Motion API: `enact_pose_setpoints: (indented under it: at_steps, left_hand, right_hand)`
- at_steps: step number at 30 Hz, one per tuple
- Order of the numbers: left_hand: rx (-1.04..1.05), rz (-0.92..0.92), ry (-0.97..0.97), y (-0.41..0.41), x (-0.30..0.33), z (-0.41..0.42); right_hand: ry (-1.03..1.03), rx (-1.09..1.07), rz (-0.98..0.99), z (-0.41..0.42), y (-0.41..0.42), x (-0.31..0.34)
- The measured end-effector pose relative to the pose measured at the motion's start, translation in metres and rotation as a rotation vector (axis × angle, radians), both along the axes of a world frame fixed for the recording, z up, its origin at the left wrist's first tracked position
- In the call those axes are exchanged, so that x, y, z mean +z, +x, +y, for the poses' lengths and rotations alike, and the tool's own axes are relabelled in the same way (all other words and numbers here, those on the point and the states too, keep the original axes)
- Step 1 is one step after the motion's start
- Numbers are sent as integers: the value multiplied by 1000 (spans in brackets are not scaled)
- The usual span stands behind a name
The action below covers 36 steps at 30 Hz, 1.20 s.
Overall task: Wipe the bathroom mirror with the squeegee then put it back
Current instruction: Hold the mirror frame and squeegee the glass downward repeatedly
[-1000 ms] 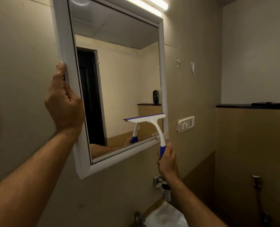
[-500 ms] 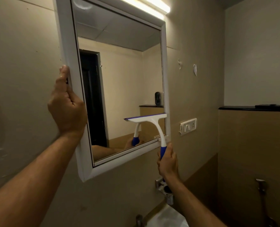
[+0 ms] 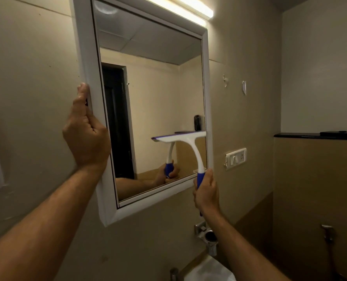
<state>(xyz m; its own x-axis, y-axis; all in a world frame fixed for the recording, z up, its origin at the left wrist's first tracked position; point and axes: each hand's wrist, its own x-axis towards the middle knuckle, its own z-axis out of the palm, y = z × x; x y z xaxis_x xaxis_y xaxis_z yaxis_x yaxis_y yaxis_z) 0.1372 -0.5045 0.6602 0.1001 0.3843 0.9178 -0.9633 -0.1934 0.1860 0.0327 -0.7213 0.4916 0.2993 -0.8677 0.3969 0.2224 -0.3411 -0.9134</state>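
Note:
The bathroom mirror (image 3: pixel 206 82) hangs on the beige wall in a white frame. My left hand (image 3: pixel 85 130) grips the frame's left edge at mid height. My right hand (image 3: pixel 206 191) holds the blue grip of a white squeegee (image 3: pixel 191 141) just below the mirror's lower right corner. The squeegee's blade lies level against the glass in the lower right part of the mirror, and its reflection shows beside it.
A tube light (image 3: pixel 189 7) glows above the mirror. A switch plate (image 3: pixel 235 158) sits on the wall to the right. Below are a metal holder (image 3: pixel 208 236), a tap (image 3: pixel 173 273) and a white basin (image 3: pixel 209 270). A black ledge (image 3: pixel 316 135) runs at right.
The squeegee blade has slid up the glass a little, with my right hand rising along the mirror's lower right corner. My left hand keeps its hold on the frame.

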Motion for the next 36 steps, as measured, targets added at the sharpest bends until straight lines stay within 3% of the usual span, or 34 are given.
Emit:
enact_pose_setpoints:
  at_steps: [5, 13, 21, 31, 36]
  left_hand:
    - [-15, -7, -7, 0, 1, 0]
    - [-6, -22, -7, 5, 0, -2]
    - [-46, -25, -12, 13, 0, -4]
    - [-32, -26, -19, 14, 0, -5]
    - [0, -25, -21, 13, -1, -4]
  right_hand:
    - [-34, -22, 151, 0, -18, -53]
    - [-3, 17, -5, -8, -16, 6]
    - [53, 12, 107, 1, -18, -66]
    - [0, 28, 20, -5, -18, 0]
    - [-5, 20, 97, -2, -20, -50]
